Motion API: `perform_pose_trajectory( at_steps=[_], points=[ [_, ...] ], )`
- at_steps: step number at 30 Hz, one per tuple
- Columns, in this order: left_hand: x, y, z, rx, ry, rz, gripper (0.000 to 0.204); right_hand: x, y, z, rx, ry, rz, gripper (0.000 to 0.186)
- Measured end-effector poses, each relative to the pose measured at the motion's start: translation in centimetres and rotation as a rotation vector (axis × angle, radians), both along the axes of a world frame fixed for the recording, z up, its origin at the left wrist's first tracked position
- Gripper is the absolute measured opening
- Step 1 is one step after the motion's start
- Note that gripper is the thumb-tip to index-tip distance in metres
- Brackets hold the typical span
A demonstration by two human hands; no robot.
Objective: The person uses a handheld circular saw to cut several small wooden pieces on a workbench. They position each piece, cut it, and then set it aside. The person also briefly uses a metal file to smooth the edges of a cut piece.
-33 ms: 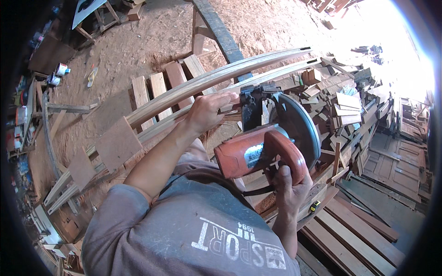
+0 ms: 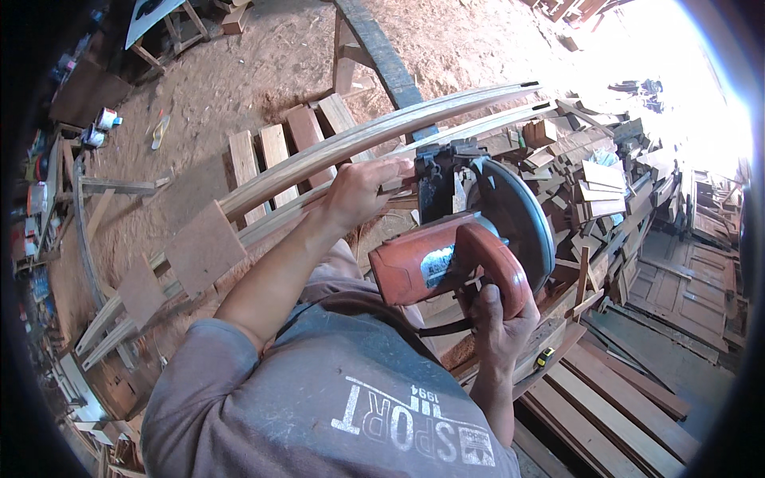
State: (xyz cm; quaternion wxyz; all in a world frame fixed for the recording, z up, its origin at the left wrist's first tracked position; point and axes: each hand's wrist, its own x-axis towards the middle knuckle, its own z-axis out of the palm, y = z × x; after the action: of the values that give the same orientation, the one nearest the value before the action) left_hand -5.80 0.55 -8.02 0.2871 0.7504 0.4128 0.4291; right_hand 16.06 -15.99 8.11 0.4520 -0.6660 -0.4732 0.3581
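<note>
My right hand (image 2: 504, 323) is closed round the rear handle of an orange-red circular saw (image 2: 414, 259), thumb on the inner side of the grip. The saw's round dark guard (image 2: 518, 227) faces right and its black base plate (image 2: 437, 187) stands toward my left hand. My left hand (image 2: 358, 193) is closed on a piece of wood (image 2: 398, 187) just left of the base plate; its fingertips lie close to the plate. The saw hides most of this piece and the blade's lower edge. A dark cord (image 2: 446, 330) runs from the handle toward my shirt.
Long wooden rails (image 2: 319, 159) cross beyond my left arm, with a thin square board (image 2: 207, 248) against them. Short planks (image 2: 275, 155) lie behind. Heaped offcuts (image 2: 598, 175) are at the right, long boards (image 2: 613, 406) and a tape measure (image 2: 545, 357) at the lower right.
The saw's motor body has shifted very slightly up and left in my right hand. My left hand looks almost unmoved.
</note>
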Motion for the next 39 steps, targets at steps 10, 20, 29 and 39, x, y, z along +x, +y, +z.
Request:
perform_pose_trajectory(
  at_steps=[10,20,29,39],
  points=[
    [-0.5,0.2,-1.3,0.011,0.111,0.019,0.032,-1.0,1.2,0.2,-0.018,-0.012,0.013,0.045],
    [-0.3,0.0,-2.4,0.075,0.171,0.032,0.024,-0.8,1.3,-0.3,0.039,-0.092,0.02,0.047],
    [0.1,-0.8,-3.4,0.159,0.177,0.01,0.021,-0.6,0.8,0.8,-0.077,0.058,-0.034,0.048],
    [0.9,-1.0,-2.7,0.287,0.035,0.09,0.022,-0.6,0.4,1.1,-0.101,0.042,0.006,0.046]
  ],
)
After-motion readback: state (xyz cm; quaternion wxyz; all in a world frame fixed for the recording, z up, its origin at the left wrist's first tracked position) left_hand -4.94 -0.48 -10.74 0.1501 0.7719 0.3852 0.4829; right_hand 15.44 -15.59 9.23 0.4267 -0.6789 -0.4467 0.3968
